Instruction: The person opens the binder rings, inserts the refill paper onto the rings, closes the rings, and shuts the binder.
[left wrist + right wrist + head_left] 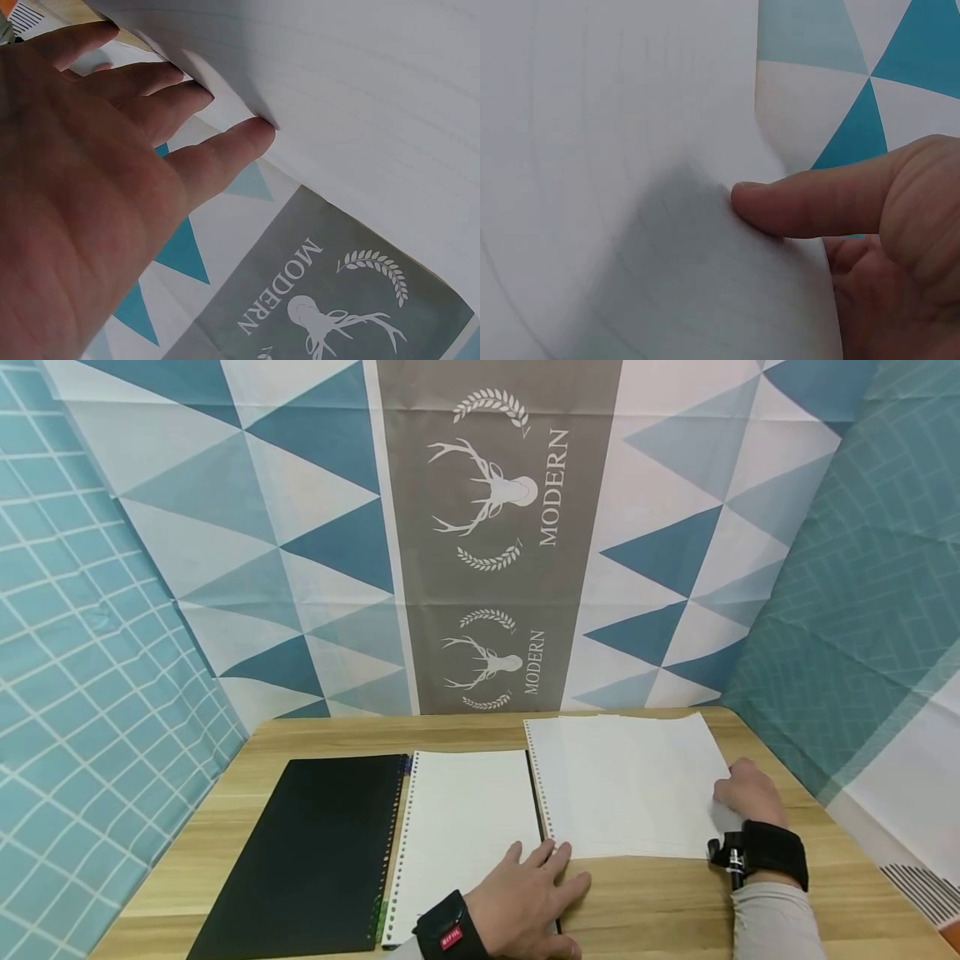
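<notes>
A stack of white, hole-punched sheets [630,785] lies at the right of the table, its row of holes along the left edge. My right hand [752,793] pinches the right edge of these sheets; in the right wrist view the thumb [780,206] lies on the faintly lined paper and the other fingers are partly hidden behind it. Left of the stack, more white hole-punched paper [465,810] lies beside a black cover [315,852]. My left hand [525,902] rests with spread fingers at the right edge of that paper, its fingertips touching it in the left wrist view.
Everything lies on a wooden table [660,902]. Behind it hangs a patterned cloth [495,577] with triangles and deer heads. Blue tile-patterned cloth [75,610] closes the left side and a teal one [862,610] the right. A black strap circles each wrist.
</notes>
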Demonstrator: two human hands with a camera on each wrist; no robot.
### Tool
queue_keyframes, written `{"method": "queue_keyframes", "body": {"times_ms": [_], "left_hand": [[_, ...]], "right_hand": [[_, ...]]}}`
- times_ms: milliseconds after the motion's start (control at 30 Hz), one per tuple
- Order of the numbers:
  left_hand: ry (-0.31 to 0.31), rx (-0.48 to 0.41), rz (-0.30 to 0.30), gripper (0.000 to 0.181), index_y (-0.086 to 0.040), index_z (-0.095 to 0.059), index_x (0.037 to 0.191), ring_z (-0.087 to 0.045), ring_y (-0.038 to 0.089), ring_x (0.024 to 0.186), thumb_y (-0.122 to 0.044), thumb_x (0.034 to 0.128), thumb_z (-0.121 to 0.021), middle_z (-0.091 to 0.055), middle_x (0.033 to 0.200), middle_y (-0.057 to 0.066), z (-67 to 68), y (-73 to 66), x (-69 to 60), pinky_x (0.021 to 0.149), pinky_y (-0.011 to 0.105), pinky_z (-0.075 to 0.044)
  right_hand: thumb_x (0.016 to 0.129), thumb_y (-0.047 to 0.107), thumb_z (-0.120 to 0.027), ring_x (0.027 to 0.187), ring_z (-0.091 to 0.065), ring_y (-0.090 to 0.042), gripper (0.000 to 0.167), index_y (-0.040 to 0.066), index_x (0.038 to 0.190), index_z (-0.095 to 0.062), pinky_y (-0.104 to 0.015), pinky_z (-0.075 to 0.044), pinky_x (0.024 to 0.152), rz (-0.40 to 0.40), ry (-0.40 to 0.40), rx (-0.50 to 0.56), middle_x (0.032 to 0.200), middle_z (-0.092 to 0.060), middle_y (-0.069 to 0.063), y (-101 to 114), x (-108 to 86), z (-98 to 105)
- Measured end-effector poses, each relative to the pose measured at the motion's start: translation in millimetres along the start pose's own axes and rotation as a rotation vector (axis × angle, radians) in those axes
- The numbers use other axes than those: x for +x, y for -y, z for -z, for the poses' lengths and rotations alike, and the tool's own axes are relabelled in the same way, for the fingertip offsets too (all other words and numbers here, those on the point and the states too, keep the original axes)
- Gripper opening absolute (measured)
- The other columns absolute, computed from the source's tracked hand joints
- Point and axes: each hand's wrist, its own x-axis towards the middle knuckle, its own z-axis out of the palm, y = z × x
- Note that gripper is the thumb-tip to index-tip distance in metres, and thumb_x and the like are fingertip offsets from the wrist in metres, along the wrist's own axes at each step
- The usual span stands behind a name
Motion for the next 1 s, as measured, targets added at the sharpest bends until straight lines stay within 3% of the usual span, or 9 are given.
{"method": "queue_keyframes", "body": {"times_ms": [267,700,1000], "left_hand": [[-0.021,0.023,-0.008,0.071,-0.039,-0.042,0.141,-0.046,0.02,0.143,-0.083,0.0853,-0.052,-0.045,0.156,0.001,0.1,-0.3,-0.5,0.102,0.048,-0.051],[-0.019,-0.015,-0.006,0.07,-0.039,-0.042,0.141,-0.046,0.021,0.145,-0.081,0.086,-0.053,-0.043,0.158,0.001,-1.9,1.1,0.7,0.104,0.051,-0.05],[-0.018,-0.031,-0.001,0.07,-0.039,-0.042,0.141,-0.045,0.021,0.145,-0.081,0.0856,-0.054,-0.043,0.159,0.0,-3.0,2.3,1.5,0.105,0.052,-0.049]], "right_hand": [[0.091,0.007,-0.044,0.096,-0.054,-0.047,0.05,-0.025,0.129,-0.042,-0.055,-0.049,0.081,0.026,-0.071,-0.004,0.124,-0.049,-0.046,2,-0.9,3],[0.09,0.002,-0.042,0.103,-0.055,-0.053,0.047,-0.022,0.131,-0.048,-0.063,-0.048,0.087,0.165,-0.171,-0.008,0.129,-0.05,-0.046,6,-0.2,11],[0.089,-0.001,-0.038,0.111,-0.052,-0.062,0.051,-0.018,0.136,-0.046,-0.065,-0.047,0.087,0.152,-0.25,0.035,0.132,-0.049,-0.046,21,-9.9,22]]}}
